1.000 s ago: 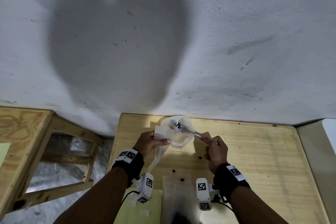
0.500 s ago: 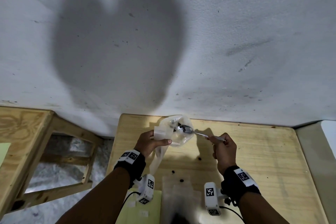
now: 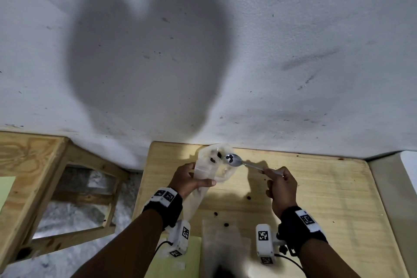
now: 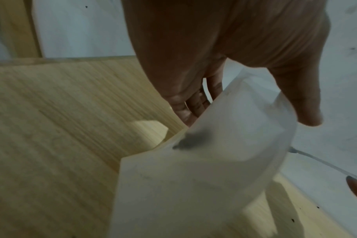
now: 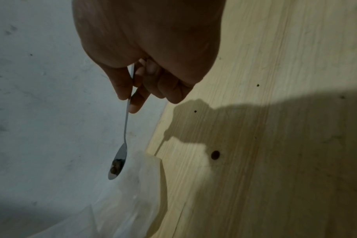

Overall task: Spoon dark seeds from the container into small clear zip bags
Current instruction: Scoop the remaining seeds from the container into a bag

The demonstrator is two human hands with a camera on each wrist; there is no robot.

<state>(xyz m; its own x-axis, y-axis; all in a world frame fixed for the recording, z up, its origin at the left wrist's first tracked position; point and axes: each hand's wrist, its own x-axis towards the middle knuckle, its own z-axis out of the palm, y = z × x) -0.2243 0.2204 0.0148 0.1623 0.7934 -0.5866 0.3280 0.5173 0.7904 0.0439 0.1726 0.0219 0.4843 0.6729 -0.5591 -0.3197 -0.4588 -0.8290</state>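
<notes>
Now left hand [image 3: 188, 179] grips one bag [image 3: 214, 165]; right-hand fingers [image 5: 122, 87] pinch one spoon [image 3: 235, 160].

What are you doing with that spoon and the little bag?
The left hand holds a clear bag open above the wooden table. The right hand pinches a spoon with a few dark seeds in it, right at the bag's mouth. Some seeds are already in the bag, and a few spilled seeds lie on the table.
</notes>
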